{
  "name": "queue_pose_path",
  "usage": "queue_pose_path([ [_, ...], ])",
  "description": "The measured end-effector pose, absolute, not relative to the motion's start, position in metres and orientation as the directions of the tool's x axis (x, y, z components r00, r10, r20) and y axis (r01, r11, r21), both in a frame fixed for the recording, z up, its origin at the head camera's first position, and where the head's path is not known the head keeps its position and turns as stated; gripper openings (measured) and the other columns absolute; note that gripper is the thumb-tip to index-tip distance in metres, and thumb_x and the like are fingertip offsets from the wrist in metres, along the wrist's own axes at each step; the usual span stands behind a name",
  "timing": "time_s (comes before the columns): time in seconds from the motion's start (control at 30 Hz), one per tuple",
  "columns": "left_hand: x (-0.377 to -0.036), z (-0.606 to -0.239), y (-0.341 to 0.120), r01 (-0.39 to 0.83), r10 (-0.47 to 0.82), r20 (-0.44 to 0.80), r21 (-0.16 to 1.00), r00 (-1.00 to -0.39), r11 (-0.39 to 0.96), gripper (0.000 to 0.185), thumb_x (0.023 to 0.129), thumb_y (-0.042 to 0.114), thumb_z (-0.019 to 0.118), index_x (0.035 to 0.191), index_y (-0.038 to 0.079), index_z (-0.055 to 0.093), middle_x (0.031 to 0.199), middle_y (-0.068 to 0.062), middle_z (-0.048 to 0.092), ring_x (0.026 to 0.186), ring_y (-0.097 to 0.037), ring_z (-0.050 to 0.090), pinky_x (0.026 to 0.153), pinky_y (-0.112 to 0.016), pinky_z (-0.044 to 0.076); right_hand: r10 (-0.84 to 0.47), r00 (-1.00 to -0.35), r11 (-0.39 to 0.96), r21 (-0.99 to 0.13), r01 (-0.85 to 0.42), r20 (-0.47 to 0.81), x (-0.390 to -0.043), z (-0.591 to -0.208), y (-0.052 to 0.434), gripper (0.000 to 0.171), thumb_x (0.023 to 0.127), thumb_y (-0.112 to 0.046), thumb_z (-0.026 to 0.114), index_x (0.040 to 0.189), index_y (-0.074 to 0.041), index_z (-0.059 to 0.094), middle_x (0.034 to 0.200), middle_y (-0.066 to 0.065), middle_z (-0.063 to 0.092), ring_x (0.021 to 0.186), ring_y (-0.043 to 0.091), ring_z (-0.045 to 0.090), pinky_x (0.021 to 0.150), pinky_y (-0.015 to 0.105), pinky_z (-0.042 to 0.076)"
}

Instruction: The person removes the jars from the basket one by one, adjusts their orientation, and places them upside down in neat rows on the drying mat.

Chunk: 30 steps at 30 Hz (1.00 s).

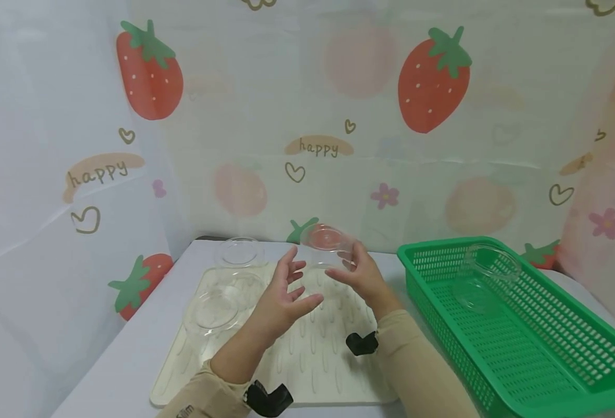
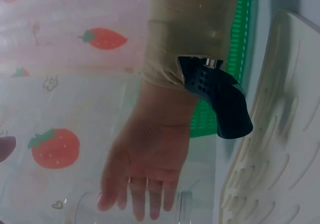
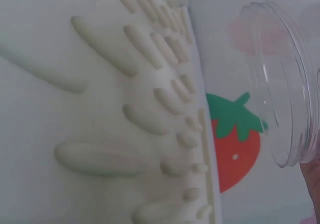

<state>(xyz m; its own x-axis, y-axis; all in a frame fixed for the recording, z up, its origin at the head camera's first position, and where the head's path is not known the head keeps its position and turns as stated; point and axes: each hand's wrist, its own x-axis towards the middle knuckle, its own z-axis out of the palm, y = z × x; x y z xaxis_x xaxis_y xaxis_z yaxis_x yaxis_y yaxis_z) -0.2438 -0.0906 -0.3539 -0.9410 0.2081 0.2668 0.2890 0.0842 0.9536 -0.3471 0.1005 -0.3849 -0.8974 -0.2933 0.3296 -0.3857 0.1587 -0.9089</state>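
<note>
Right hand (image 1: 362,276) lifts clear jar (image 1: 327,245) over mat's (image 1: 312,354) far edge, fingers seemingly pinching it. Left hand (image 1: 281,296) beside jar, fingers spread, apart.

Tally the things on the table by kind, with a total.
Clear glass jars: 4, one held by the right hand at, one at the mat's far edge, one on the mat, one in the basket
Cream drying mat: 1
Green basket: 1
Total: 6
</note>
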Motion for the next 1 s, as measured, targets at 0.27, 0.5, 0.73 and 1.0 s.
queue_pose_path([
  [0.27, -0.241, -0.354, -0.089, 0.295, 0.224, 0.270, 0.951, -0.936, 0.088, 0.090, 0.079, 0.015, 0.070, 0.146, 0.021, 0.010, 0.142, -0.010, 0.029, 0.131, -0.029, 0.028, 0.104, -0.046, 0.031, -0.210, -0.942, 0.205, -0.931, -0.303, 0.261, -0.358, -0.398, 0.090, 0.078, 0.074, -0.024, 0.077, 0.137, -0.013, 0.031, 0.137, 0.009, 0.042, 0.126, 0.026, 0.039, 0.105, 0.045, 0.029],
  [0.5, -0.242, -0.356, -0.090, 0.292, 0.236, 0.266, 0.953, -0.935, 0.082, 0.091, 0.079, 0.017, 0.071, 0.146, 0.021, 0.010, 0.142, -0.009, 0.028, 0.132, -0.028, 0.027, 0.104, -0.045, 0.030, -0.164, -0.958, 0.228, -0.935, -0.270, 0.237, -0.363, -0.402, 0.081, 0.079, 0.073, -0.023, 0.077, 0.137, -0.013, 0.031, 0.137, 0.009, 0.041, 0.127, 0.026, 0.038, 0.105, 0.046, 0.029],
  [0.73, -0.243, -0.358, -0.090, 0.291, 0.237, 0.266, 0.954, -0.934, 0.075, 0.091, 0.079, 0.015, 0.071, 0.146, 0.021, 0.010, 0.142, -0.009, 0.028, 0.132, -0.028, 0.027, 0.104, -0.045, 0.030, -0.177, -0.962, 0.226, -0.943, -0.244, 0.207, -0.366, -0.404, 0.080, 0.080, 0.072, -0.021, 0.078, 0.136, -0.011, 0.031, 0.136, 0.012, 0.041, 0.126, 0.028, 0.038, 0.104, 0.046, 0.031],
  [1.0, -0.244, -0.360, -0.089, 0.284, 0.232, 0.251, 0.952, -0.940, 0.117, 0.091, 0.079, 0.016, 0.071, 0.146, 0.017, 0.010, 0.141, -0.012, 0.028, 0.130, -0.031, 0.028, 0.104, -0.047, 0.030, -0.217, -0.965, 0.245, -0.949, -0.197, 0.145, -0.367, -0.411, 0.085, 0.083, 0.072, -0.019, 0.078, 0.138, -0.013, 0.027, 0.140, 0.010, 0.037, 0.129, 0.029, 0.034, 0.103, 0.051, 0.030],
])
